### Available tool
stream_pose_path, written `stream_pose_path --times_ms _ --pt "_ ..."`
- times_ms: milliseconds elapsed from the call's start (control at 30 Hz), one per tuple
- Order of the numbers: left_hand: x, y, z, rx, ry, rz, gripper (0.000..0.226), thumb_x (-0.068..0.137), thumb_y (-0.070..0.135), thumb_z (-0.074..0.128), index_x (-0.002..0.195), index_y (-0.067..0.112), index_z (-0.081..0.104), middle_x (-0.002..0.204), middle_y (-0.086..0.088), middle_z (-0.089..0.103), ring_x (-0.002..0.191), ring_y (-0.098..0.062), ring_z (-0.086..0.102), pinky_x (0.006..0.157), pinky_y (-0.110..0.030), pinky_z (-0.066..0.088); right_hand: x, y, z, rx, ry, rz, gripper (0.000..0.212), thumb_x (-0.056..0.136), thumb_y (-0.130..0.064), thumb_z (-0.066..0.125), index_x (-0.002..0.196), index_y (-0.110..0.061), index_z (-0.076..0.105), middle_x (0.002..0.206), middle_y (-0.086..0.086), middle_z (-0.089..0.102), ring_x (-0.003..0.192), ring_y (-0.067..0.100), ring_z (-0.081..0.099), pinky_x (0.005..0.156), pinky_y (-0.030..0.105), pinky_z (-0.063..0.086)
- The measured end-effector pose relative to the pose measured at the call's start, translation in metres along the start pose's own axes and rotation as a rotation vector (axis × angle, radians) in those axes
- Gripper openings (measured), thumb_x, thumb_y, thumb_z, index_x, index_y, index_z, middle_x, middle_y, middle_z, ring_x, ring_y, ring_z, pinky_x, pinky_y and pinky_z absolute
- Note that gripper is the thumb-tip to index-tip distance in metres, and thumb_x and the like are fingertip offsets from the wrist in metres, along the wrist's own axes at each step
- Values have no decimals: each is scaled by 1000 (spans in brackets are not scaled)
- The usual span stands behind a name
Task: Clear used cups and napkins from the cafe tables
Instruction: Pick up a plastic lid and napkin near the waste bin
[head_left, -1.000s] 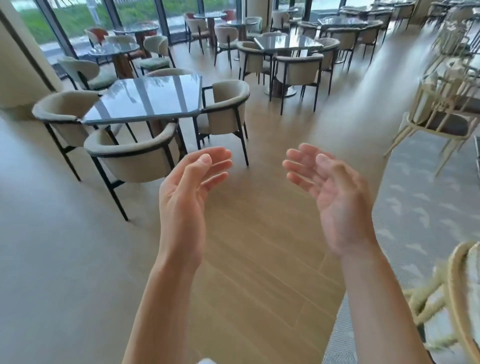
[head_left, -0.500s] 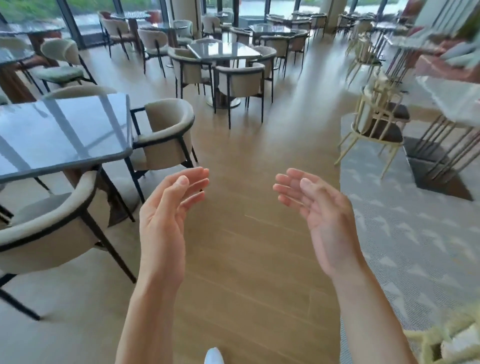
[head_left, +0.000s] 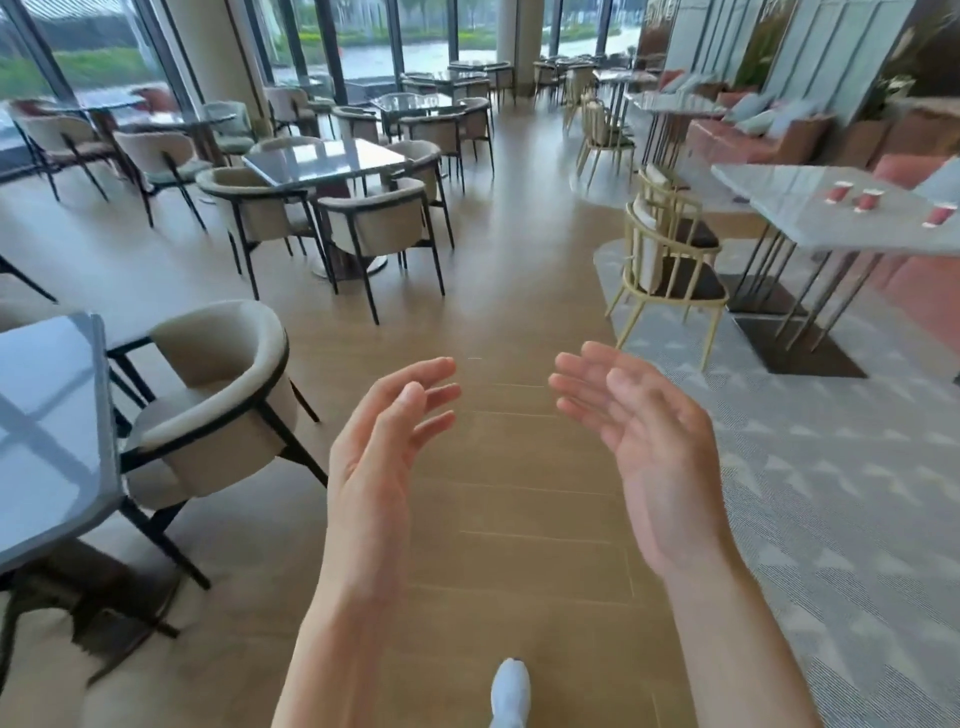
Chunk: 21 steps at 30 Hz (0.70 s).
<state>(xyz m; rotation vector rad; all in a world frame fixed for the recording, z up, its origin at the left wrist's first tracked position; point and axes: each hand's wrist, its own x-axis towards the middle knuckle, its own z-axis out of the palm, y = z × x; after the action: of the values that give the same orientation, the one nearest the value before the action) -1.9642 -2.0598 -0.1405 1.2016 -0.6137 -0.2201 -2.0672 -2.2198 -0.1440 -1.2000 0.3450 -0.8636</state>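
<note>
Red cups (head_left: 868, 199) on marble table (head_left: 789, 208) far right, yellow chair (head_left: 670, 270) between; left hand (head_left: 379, 447), right hand (head_left: 654, 441), fingers spread, empty.

Three small red paper cups (head_left: 868, 199) stand upright, apart, in a row on the pale marble table (head_left: 779, 192) far right.

This is a cafe dining room: rows of glossy square tables (head_left: 324, 158) ringed by padded armchairs (head_left: 223, 400), pink sofas (head_left: 753, 137) along the wall, floor-to-ceiling windows (head_left: 363, 31), and red paper cups (head_left: 868, 199) on a marble counter (head_left: 789, 208).
</note>
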Motion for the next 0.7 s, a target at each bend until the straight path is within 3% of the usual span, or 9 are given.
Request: stream_pose_path --times_ms 267,467,700 --pt "206 -55 -29 55 84 34 40 96 31 47 121 10 69 124 -10 73 119 -29 67 107 -55 49 207 67 53 40 -13 2 40 88 -24 57 121 -5 68 113 12 77 109 28 73 104 50 53" --pt "348 -74 -38 11 124 103 34 98 31 44 113 18 73 124 -9 73 119 -30 67 102 -50 50 347 82 105 60 -96 -6 39 88 -23 56 119 -4 68 114 13 76 109 30 73 102 49 53" --pt "490 -166 -58 -8 136 15 36 99 33 44 107 24 78 123 -9 73 118 -29 67 103 -54 49 484 161 142 3 -95 43 39 87 -25 57 118 -5 69 113 11 77 108 28 73 101 47 53"
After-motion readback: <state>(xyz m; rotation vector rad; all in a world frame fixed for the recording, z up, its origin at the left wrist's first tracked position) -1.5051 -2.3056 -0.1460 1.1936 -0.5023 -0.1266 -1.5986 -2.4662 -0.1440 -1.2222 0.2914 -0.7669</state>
